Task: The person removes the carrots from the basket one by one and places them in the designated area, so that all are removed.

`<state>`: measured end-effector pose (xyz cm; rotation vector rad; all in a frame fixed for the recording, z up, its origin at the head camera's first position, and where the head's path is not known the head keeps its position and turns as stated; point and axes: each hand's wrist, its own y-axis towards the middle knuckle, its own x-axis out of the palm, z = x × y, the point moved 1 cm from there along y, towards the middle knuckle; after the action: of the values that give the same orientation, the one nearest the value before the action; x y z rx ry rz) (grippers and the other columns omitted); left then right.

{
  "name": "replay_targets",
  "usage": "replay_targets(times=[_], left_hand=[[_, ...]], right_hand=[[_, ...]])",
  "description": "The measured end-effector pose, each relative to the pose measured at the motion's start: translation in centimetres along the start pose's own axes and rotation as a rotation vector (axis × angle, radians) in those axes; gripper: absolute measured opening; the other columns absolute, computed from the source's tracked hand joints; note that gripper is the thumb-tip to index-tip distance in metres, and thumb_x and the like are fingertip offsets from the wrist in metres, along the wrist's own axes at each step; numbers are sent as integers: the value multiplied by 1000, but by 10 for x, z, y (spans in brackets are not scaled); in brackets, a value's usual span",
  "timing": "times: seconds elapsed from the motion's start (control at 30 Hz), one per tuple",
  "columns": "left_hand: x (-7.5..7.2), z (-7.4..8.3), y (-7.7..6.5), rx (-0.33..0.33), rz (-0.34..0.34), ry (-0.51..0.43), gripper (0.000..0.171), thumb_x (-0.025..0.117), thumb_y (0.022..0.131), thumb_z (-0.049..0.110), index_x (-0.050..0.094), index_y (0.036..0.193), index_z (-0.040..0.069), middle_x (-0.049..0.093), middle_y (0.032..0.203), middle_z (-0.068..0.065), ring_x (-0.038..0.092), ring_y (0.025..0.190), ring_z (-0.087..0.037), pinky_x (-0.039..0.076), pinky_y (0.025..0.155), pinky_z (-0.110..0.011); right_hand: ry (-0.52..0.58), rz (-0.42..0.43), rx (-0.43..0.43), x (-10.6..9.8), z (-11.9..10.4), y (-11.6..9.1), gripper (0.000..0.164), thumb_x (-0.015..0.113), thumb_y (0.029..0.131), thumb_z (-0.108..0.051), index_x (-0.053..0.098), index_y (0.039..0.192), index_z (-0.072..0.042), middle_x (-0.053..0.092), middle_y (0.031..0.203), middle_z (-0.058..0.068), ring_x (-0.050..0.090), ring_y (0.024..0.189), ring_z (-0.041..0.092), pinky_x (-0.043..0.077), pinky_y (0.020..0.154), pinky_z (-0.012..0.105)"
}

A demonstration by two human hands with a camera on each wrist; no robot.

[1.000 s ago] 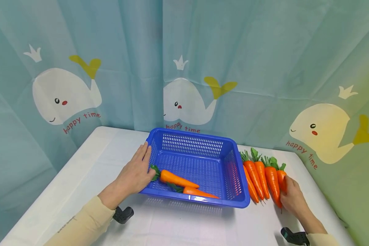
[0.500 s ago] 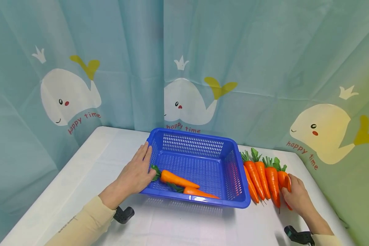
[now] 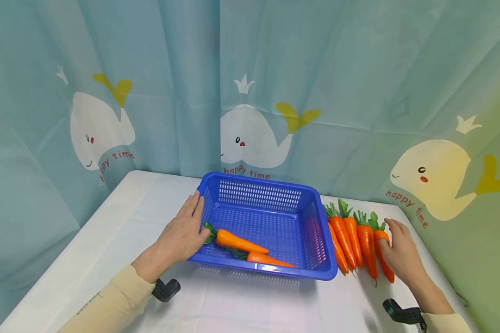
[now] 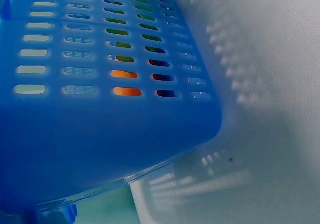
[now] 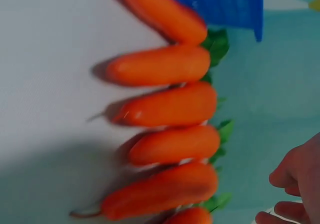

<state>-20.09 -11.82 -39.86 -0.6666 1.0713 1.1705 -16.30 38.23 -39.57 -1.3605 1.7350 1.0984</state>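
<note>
A blue plastic basket with slotted walls stands tilted on the white table. My left hand rests on its left rim, fingers straight, thumb over the inner side. Two carrots with green tops lie in its front left part. Beside the basket, several carrots lie in a row, tops toward the back. My right hand is spread just over the rightmost carrot and holds nothing. In the right wrist view, fingers show apart from the carrots. The left wrist view shows only the basket's wall and table.
Behind the table hangs a teal curtain printed with white whales. A wrist camera sits on the left wrist, another black camera on the right.
My right hand has let go of the rightmost carrot, which now lies straighter along the row. The fingers have spread and moved slightly toward the back. The left hand has stayed on the rim.
</note>
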Motion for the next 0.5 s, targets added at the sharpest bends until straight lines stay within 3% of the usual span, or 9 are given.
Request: replay_targets(times=[0.2, 0.5], left_hand=[[-1, 0, -1, -2, 0, -9, 77, 51, 93, 23, 18, 154, -9, 6, 165, -24, 11, 152, -43, 21, 121, -54], [-2, 2, -1, 5, 19, 36, 76, 51, 93, 24, 20, 153, -10, 10, 164, -25, 15, 152, -44, 25, 115, -66]], right_hand=[[49, 38, -105, -6, -32, 3, 58, 45, 94, 0, 28, 148, 12, 26, 149, 38, 30, 131, 59, 29, 102, 75], [59, 77, -271, -4, -85, 7, 61, 51, 92, 2, 31, 150, 6, 29, 152, 30, 37, 132, 55, 38, 99, 71]])
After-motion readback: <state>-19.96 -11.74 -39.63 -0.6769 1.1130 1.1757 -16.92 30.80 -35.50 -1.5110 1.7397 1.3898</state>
